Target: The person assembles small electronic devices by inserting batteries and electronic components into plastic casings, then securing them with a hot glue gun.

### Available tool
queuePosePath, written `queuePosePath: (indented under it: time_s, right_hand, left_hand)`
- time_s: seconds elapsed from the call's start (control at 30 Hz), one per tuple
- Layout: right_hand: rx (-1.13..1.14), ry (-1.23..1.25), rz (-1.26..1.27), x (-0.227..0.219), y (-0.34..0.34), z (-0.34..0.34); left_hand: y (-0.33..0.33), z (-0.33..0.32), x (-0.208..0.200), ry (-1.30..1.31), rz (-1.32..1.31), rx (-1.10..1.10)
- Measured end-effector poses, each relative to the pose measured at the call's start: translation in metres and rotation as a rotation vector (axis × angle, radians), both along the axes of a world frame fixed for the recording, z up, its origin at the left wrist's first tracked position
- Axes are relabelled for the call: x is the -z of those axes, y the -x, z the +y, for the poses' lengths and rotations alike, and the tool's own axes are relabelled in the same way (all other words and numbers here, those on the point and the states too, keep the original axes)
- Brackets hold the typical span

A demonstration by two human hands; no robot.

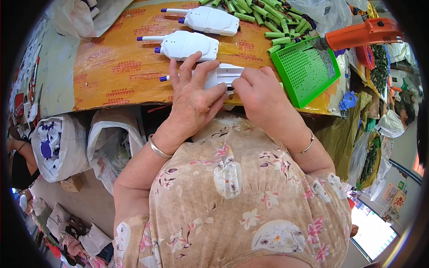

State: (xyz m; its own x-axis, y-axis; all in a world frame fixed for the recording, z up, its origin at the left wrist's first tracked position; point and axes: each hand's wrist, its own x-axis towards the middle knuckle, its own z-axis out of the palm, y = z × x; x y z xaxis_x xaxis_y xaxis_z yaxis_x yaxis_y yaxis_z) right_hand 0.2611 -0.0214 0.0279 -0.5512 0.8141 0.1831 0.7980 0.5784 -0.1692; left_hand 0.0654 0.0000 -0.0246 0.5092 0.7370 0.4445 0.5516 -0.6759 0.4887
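A white plastic walkie-talkie-shaped housing (pixel 229 73) lies on the table edge in front of me, its open hollow side up and its purple-tipped antenna pointing left. My left hand (pixel 193 91) lies across it, thumb and fingers steadying the body. At the housing's right end, my right hand (pixel 259 89) is closed in a pinch; what its fingertips grip is hidden. Small dark bits show between the two thumbs. Farther back lie two similar closed white units, a nearer one (pixel 190 45) and a farther one (pixel 212 21), both with purple knobs.
Green cylindrical cells (pixel 272 18) are heaped at the back right. Beside them sits a green perforated tray (pixel 297 98) with small screws. An orange electric screwdriver (pixel 362 33) reaches over the tray. Below the table's left edge stand white sacks (pixel 73 156), one with white and purple parts.
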Motion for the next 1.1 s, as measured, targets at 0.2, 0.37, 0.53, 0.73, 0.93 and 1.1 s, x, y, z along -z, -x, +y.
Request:
queuePosePath:
  time_s: [0.2, 0.37, 0.53, 0.73, 0.93, 1.1]
  right_hand:
    - [0.116, 0.149, 0.185, -0.001, -0.01, 0.004]
    - [0.14, 0.234, 0.349, 0.004, -0.012, 0.006]
    - [0.131, 0.209, 0.419, 0.007, -0.013, 0.006]
    - [0.139, 0.227, 0.533, 0.006, -0.015, 0.007]
    - [0.121, 0.186, 0.425, 0.005, -0.019, 0.004]
    - [0.119, 0.184, 0.409, 0.004, -0.017, 0.003]
  left_hand:
    - [0.0, 0.001, 0.002, 0.033, -0.004, -0.005]
    - [0.0, 0.001, 0.002, 0.045, -0.017, -0.002]
    - [0.0, 0.001, 0.002, 0.047, -0.022, 0.001]
    - [0.001, 0.0, -0.001, 0.033, 0.0, -0.013]
    - [0.001, 0.001, -0.001, 0.035, -0.003, -0.01]
    - [0.001, 0.001, 0.003, 0.047, -0.016, -0.001]
